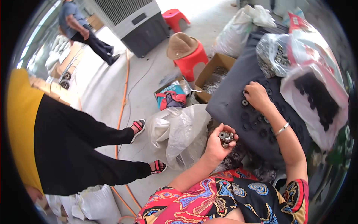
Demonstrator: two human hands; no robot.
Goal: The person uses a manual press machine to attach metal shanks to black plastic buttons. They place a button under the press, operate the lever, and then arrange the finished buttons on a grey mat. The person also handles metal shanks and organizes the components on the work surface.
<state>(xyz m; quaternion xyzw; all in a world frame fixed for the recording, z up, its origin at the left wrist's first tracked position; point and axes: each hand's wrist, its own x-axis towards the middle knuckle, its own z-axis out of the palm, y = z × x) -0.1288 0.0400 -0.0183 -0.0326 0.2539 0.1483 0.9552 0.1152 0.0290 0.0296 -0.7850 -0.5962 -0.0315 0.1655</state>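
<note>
My left hand (219, 143) is cupped, palm up, around a handful of small shiny metal rings (226, 138) with holes in their middles. My right hand (257, 96) reaches over the dark cloth-covered table (227, 98), its fingers bent downward and pressed together at the tips. Whatever they may pinch is hidden. Right beside those fingertips lies a small ring (244, 102) with a pale centre. Many black rings (263, 133) are spread over the cloth beneath my right forearm.
On the table's right stand an open bag of black parts (287, 89) and a clear bag of metal parts (263, 56). Beyond are a carton of metal pieces (201, 79) and a red stool (201, 56) bearing a hat (181, 45). A person in black trousers (71, 142) stands at left; another person (74, 24) is farther off.
</note>
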